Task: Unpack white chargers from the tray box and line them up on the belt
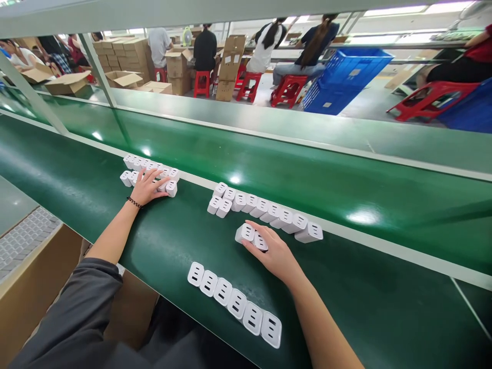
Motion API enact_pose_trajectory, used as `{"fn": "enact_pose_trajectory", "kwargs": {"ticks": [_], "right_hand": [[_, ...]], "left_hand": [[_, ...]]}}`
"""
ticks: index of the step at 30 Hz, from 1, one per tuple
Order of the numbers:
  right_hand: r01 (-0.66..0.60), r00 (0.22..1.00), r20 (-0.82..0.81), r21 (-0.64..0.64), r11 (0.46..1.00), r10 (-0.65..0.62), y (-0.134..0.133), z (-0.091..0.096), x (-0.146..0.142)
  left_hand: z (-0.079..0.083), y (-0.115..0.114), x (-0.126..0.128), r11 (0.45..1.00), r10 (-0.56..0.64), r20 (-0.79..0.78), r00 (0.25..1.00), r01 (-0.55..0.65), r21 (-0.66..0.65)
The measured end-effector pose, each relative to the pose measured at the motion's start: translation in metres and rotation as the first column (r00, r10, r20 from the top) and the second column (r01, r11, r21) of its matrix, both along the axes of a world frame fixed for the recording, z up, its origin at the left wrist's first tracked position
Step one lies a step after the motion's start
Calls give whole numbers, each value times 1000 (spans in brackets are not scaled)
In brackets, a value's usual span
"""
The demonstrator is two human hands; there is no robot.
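My right hand (272, 251) grips a pair of white USB chargers (247, 232) between thumb and fingers, just in front of a long row of similar chargers (274, 212). Two more chargers (219, 206) stand before that row's left end. My left hand (148, 188), a dark beaded bracelet on its wrist, lies with spread fingers over a double-row group of chargers (128, 178) and hides part of it. Closest to me, a slanting line of several chargers (229, 297) stands with ports facing up.
A green work surface (165, 230) bears the chargers, with a pale rail (369, 241) behind them. At lower left is a cardboard box (34, 271) with gridded white contents. Beyond, people sit on red stools (288, 91) near blue crates (346, 77) and stacked cartons (126, 56).
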State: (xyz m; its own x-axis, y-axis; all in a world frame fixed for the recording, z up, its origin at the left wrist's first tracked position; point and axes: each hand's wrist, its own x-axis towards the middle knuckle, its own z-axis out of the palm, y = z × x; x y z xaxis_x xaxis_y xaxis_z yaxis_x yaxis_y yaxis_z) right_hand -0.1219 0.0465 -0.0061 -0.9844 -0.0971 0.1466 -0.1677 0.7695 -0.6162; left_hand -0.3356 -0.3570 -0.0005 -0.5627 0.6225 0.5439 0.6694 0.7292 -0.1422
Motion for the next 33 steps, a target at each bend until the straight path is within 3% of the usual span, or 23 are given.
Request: {"fn": "enact_pose_trajectory", "kwargs": {"ticks": [6, 8, 10, 11, 13, 17, 22, 28, 33], "right_hand": [[2, 1000, -29, -16, 1000, -3, -5, -2, 1], [7, 999, -32, -28, 1000, -7, -6, -3, 2], [10, 1000, -28, -30, 999, -11, -7, -3, 1], [11, 999, -31, -25, 1000, -12, -8, -4, 0], [17, 999, -50, 0, 1000, -17, -11, -5, -5], [83, 989, -131, 121, 989, -67, -23, -7, -21], [159, 962, -264, 328, 931, -71, -36, -5, -33], [192, 932, -351, 260, 946, -92, -25, -5, -24], [190, 910, -399, 161, 969, -112, -8, -18, -16]], "left_hand": [[7, -10, -4, 975, 80, 58, 995, -90, 201], [16, -22, 1, 925, 191, 115, 975, -218, 311], [25, -40, 8, 841, 319, 245, 915, -393, 371], [29, -50, 11, 809, 357, 319, 878, -461, 364], [34, -67, 17, 799, 364, 447, 817, -521, 300], [29, -76, 17, 835, 297, 625, 722, -514, 197], [22, -66, 8, 844, 229, 694, 683, -494, 208], [24, -60, 12, 898, 53, 827, 560, -389, 206], [25, -50, 13, 919, -3, 827, 563, -323, 224]]}}
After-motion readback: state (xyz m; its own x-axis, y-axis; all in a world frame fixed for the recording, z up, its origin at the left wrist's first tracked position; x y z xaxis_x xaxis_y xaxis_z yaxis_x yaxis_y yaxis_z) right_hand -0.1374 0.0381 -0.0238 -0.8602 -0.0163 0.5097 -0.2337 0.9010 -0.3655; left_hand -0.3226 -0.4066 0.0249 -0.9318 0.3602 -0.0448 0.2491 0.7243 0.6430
